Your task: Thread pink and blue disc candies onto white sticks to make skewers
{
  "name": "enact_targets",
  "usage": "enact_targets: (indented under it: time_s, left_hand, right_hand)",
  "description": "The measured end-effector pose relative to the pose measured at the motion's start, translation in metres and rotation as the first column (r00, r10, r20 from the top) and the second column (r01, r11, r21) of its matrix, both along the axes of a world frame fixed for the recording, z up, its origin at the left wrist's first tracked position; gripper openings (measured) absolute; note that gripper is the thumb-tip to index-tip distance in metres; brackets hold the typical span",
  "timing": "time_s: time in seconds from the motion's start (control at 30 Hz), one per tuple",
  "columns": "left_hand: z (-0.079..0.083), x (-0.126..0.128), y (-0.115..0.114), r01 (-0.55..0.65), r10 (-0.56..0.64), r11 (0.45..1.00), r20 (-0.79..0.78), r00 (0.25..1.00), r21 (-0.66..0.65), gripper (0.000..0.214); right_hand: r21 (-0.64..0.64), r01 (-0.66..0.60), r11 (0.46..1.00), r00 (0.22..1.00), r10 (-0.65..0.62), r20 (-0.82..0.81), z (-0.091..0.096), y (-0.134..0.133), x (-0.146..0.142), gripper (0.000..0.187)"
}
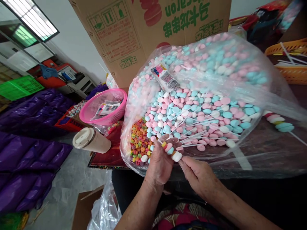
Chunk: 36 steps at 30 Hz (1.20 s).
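Observation:
My left hand [160, 163] is closed round a thin white stick with several candies threaded on it, the candy skewer [170, 149]. Its lowest white piece sits by the fingertips of my right hand [197, 174], which pinch at the skewer's end. Both hands hover at the near edge of a big clear plastic bag [251, 95] holding pink, blue and white round candies [203, 108], small coloured ring candies [139, 140] and loose white sticks [203, 134].
A large cardboard box [134, 32] stands behind the bag. To the left are a pink basket [91, 111], a beige lidded cup lying on its side [91, 140] and purple bags [26, 153]. A finished skewer [279, 123] lies at right, near an orange basket [291, 72].

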<state>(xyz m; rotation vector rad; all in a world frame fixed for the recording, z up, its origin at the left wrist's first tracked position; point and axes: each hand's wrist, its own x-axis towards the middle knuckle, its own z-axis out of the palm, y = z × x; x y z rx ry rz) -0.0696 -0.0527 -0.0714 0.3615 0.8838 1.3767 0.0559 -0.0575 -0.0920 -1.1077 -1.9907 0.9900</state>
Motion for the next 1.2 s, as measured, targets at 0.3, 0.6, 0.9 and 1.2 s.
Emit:
enact_targets:
  time_s: [0.3,0.6,0.9,1.2]
  left_hand:
    - [-0.008,0.026,0.004,0.035,-0.032,0.999,-0.189,0.982,0.016,0.031]
    - [-0.032,0.059,0.043,0.528,0.002,0.848,-0.997,-0.079,-0.040,0.015]
    - [-0.022,0.056,0.041,0.407,-0.049,0.910,-0.955,0.293,0.078,0.005]
    - [-0.012,0.032,0.031,0.275,-0.291,0.950,-0.101,0.951,-0.146,0.030]
  right_hand:
    - [-0.042,0.068,0.997,0.998,-0.068,-0.009,-0.007,0.003,0.017,0.030]
    - [0.015,0.558,0.829,0.824,-0.557,0.105,-0.016,0.048,0.116,0.025]
    - [0.285,0.357,0.890,0.723,-0.456,0.519,-0.027,0.060,0.091,0.032]
    - [0.074,0.358,0.931,0.880,-0.363,0.306,-0.012,0.058,0.087,0.025]
